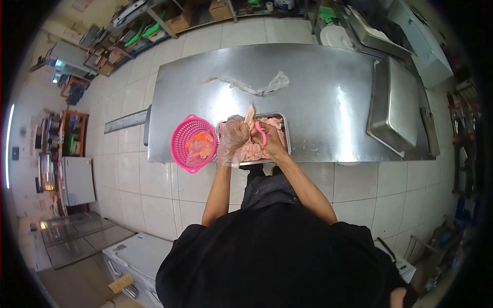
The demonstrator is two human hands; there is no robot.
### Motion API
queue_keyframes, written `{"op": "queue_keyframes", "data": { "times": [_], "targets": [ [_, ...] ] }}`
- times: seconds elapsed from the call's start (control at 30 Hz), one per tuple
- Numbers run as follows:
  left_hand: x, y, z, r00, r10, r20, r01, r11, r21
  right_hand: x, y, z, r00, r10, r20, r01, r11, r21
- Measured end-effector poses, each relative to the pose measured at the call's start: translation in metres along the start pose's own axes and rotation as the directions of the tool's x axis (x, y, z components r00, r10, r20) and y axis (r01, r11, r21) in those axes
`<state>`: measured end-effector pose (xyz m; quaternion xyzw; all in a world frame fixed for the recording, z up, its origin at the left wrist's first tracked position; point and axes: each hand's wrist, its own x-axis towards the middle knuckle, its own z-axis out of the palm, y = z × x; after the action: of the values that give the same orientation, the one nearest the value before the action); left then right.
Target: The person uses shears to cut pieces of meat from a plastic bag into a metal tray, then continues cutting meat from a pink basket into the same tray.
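My left hand, in a clear plastic glove, is closed on a pale strip of raw meat that sticks up past the fingers. Bare and close beside it, my right hand grips the pink handle of a pair of scissors; the blades are mostly hidden. Both hands are above a metal tray filled with pale pink raw meat pieces. To the left of the tray stands a pink plastic basket with an orange and clear plastic bag inside.
The steel table carries a crumpled, whitish plastic strip towards its far side. A large metal pan lies upside down at the right end. Shelves with boxes line the far wall, and a white chest freezer stands behind on the left.
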<state>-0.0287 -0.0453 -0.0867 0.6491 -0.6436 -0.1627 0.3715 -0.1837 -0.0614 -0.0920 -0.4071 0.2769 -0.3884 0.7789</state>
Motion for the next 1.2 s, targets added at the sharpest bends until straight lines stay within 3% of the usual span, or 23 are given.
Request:
{"op": "queue_keyframes", "data": {
  "times": [0.03, 0.07, 0.13, 0.17, 0.27, 0.37, 0.43, 0.47, 0.57, 0.67, 0.87, 0.97, 1.07, 1.1, 1.2],
  "targets": [
    [-0.002, -0.005, -0.001, 0.998, -0.052, 0.023, 0.052, 0.999, 0.006, 0.003, 0.005, -0.001, 1.0, -0.015, 0.027, 0.013, 0.998, 0.053],
    [-0.005, -0.008, -0.002, 0.999, 0.016, -0.029, -0.016, 1.0, 0.015, 0.01, 0.009, -0.002, 0.998, -0.038, 0.052, 0.032, 0.994, 0.106],
    [-0.02, -0.014, 0.0, 0.98, 0.156, -0.122, -0.152, 0.988, 0.042, 0.014, 0.026, -0.004, 0.999, 0.017, 0.035, -0.016, 1.0, -0.004],
    [-0.022, -0.033, 0.006, 0.999, -0.035, -0.025, 0.032, 0.993, -0.11, 0.014, 0.035, -0.009, 0.998, 0.015, 0.063, -0.011, 0.997, -0.07],
    [-0.021, -0.014, -0.008, 0.981, 0.146, -0.132, -0.148, 0.989, -0.007, 0.007, 0.022, 0.003, 0.999, 0.021, 0.039, -0.014, 0.982, -0.186],
    [-0.03, -0.007, -0.015, 1.0, 0.02, 0.016, -0.021, 0.999, 0.05, 0.01, 0.017, 0.003, 0.998, 0.06, 0.019, -0.051, 0.952, -0.3],
    [-0.03, -0.011, -0.012, 0.994, 0.079, -0.079, -0.086, 0.992, -0.093, 0.006, -0.003, 0.006, 0.996, 0.051, 0.074, -0.011, 0.883, -0.47],
    [-0.031, -0.014, -0.011, 0.987, 0.103, -0.127, -0.123, 0.979, -0.161, 0.007, 0.0, 0.006, 0.995, 0.047, 0.082, -0.004, 0.888, -0.46],
    [-0.03, 0.004, -0.024, 0.983, -0.141, 0.118, 0.15, 0.986, -0.072, 0.008, 0.005, 0.004, 0.996, 0.029, 0.09, 0.011, 0.909, -0.416],
    [-0.038, 0.001, -0.017, 0.997, -0.009, 0.07, 0.009, 1.0, 0.005, 0.007, 0.001, 0.009, 0.995, 0.017, 0.098, 0.019, 0.933, -0.359],
    [-0.039, -0.012, -0.012, 0.995, 0.057, -0.086, -0.067, 0.99, -0.121, 0.002, 0.006, -0.001, 0.987, 0.056, 0.148, 0.007, 0.917, -0.398],
    [-0.038, -0.015, -0.016, 0.978, 0.189, -0.092, -0.19, 0.982, -0.006, 0.004, -0.003, 0.007, 0.983, 0.011, 0.183, 0.045, 0.953, -0.3],
    [-0.041, 0.006, -0.022, 0.983, 0.132, -0.131, -0.129, 0.991, 0.029, 0.003, -0.003, 0.004, 0.978, 0.015, 0.209, 0.055, 0.944, -0.325],
    [-0.042, -0.014, -0.015, 0.981, 0.161, -0.104, -0.158, 0.987, 0.042, 0.001, 0.0, 0.003, 0.981, 0.001, 0.196, 0.063, 0.945, -0.32],
    [-0.04, -0.011, -0.013, 0.998, 0.02, -0.062, -0.023, 0.999, -0.049, -0.002, 0.0, 0.002, 0.989, 0.007, 0.149, 0.039, 0.952, -0.304]
  ]
}}
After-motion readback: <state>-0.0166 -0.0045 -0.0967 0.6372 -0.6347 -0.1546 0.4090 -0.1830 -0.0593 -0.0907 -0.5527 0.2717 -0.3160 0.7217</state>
